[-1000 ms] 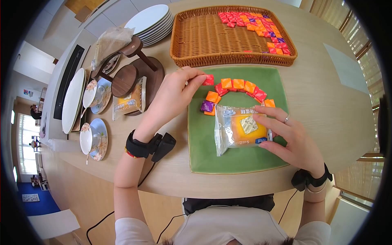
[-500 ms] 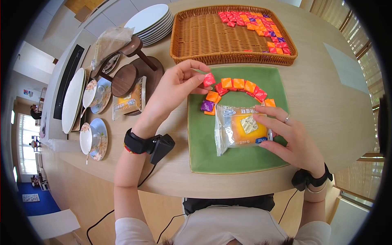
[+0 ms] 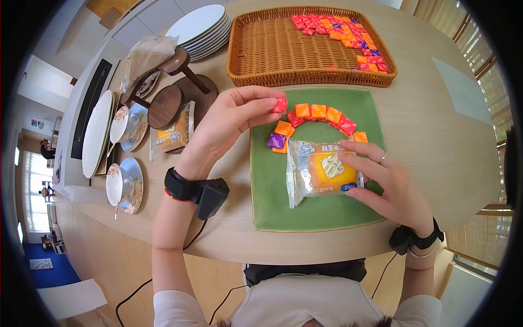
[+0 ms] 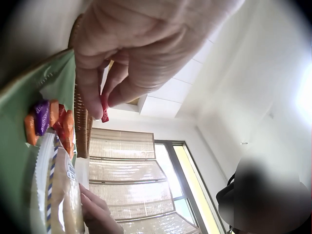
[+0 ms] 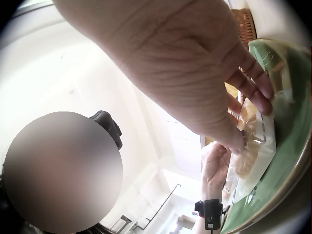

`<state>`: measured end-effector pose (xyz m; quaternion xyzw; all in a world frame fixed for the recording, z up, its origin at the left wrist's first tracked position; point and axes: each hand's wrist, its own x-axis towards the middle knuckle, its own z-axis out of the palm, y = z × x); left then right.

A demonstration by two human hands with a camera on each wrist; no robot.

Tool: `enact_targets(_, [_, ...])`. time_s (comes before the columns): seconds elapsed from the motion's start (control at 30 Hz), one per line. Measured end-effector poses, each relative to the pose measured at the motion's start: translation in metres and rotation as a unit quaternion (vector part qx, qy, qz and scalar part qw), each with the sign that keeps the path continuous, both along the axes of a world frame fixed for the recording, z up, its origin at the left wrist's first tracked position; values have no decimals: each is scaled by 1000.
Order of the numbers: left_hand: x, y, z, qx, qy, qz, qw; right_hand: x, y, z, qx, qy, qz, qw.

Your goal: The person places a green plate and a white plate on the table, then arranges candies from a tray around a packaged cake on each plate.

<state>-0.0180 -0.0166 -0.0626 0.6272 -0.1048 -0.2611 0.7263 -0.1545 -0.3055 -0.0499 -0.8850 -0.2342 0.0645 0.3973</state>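
Note:
In the head view my left hand (image 3: 231,117) pinches a red wrapped candy (image 3: 280,105) between thumb and fingertips, above the upper left part of the green square plate (image 3: 278,215). The left wrist view shows the same candy (image 4: 105,114) edge-on at the fingertips. My right hand (image 3: 396,188) holds a clear-wrapped yellow cake (image 3: 313,173) on the plate, fingers over its top and right side, thumb at the lower right corner. Behind the cake, orange candies (image 3: 318,111), red candies (image 3: 346,126) and a purple candy (image 3: 276,141) form an arc with a gap at its upper left.
Beyond the plate stands a wicker tray (image 3: 261,79) with many candies heaped at its right. At the left are stacked white plates (image 3: 199,24), a dark wooden stand (image 3: 166,108), another wrapped cake (image 3: 175,133), and floral cups (image 3: 115,185) on saucers.
My left hand has turned the red candy in its fingers: the fingers spread, then closed round it again near the same spot. The right hand and the wrapped cake have stayed put.

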Motion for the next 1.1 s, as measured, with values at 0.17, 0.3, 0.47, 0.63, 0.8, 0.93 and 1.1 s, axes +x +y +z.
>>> enact_targets(0.17, [-1, -1, -1, 90, -70, -5, 994, 0, 0, 0, 4, 6, -1, 1000])
enact_targets(0.3, [-2, -5, -5, 184, -154, 1, 971, 0, 0, -1, 1, 1, 1, 1000])
enact_targets(0.47, [-2, -9, -12, 245, -289, -6, 925, 0, 0, -1, -2, -12, 3, 1000])
enact_targets(0.63, [-5, -11, -14, 282, -320, -14, 904, 0, 0, -2, 0, -5, 3, 1000])
enact_targets(0.8, [-7, -13, -13, 273, -322, -26, 906, 0, 0, 0, 0, 3, 1, 1000])
enact_targets(0.93, [-9, -13, -9, 256, -304, -12, 918, 0, 0, 0, -2, 4, 0, 1000])
enact_targets(1.1, [-13, -9, 1, 311, -269, 1, 912, 0, -1, -3, -2, -18, 5, 1000])
